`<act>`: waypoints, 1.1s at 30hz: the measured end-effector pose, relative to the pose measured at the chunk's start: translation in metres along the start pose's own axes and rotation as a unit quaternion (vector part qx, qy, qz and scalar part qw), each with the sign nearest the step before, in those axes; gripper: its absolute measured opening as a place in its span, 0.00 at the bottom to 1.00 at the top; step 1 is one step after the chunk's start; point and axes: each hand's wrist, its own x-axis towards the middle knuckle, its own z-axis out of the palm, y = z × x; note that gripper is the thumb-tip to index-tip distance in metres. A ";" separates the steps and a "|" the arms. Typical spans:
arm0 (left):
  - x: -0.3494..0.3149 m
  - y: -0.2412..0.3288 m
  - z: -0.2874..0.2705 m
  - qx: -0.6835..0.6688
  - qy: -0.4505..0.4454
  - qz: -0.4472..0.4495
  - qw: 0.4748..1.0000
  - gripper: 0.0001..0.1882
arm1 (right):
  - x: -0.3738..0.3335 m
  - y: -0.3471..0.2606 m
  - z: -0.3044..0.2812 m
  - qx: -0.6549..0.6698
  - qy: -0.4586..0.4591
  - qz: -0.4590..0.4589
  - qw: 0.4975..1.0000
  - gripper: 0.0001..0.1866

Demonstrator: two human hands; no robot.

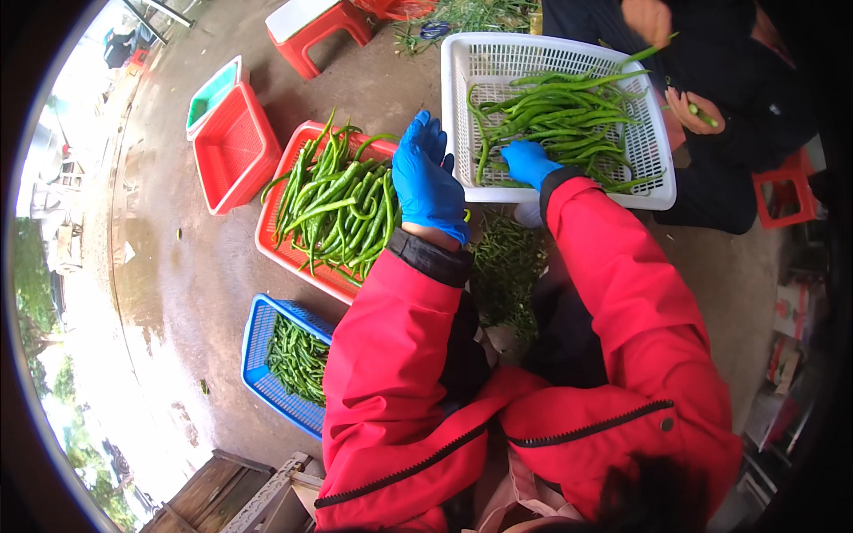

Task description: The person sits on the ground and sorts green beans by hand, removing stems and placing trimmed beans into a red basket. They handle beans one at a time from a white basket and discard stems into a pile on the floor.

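Observation:
My left hand [428, 185], in a blue glove, is raised beside the right end of a red basket [267, 233] heaped with long green chili peppers [333, 209]. Its fingers are stretched out, and its palm side is partly turned from view. A small yellow-green tip shows by its wrist. Inside a white basket [658, 164], my gloved right hand [530, 163] has its fingers curled at the near edge of a pile of long green peppers [569, 111]. The fingertips are partly hidden among the peppers there.
At the far right another person's hand [696, 113] holds pepper pieces. A blue basket [253, 360] holds small green peppers or trimmings. Stacked red basket [233, 147] and green basket [213, 93] stand left. A red stool [313, 37] is behind; green scraps [505, 275] lie below my arms.

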 end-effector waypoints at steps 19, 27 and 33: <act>0.000 0.012 0.013 -0.051 -0.007 -0.019 0.998 0.20 | -0.019 0.014 -0.033 0.060 -0.113 -0.034 0.991 0.12; -0.002 0.018 0.018 -0.063 -0.050 -0.053 0.995 0.18 | -0.070 0.017 -0.134 -0.095 0.222 0.149 0.959 0.08; -0.007 0.007 0.033 0.209 -0.174 0.146 0.951 0.16 | -0.115 -0.041 -0.166 0.443 0.374 -0.014 0.815 0.08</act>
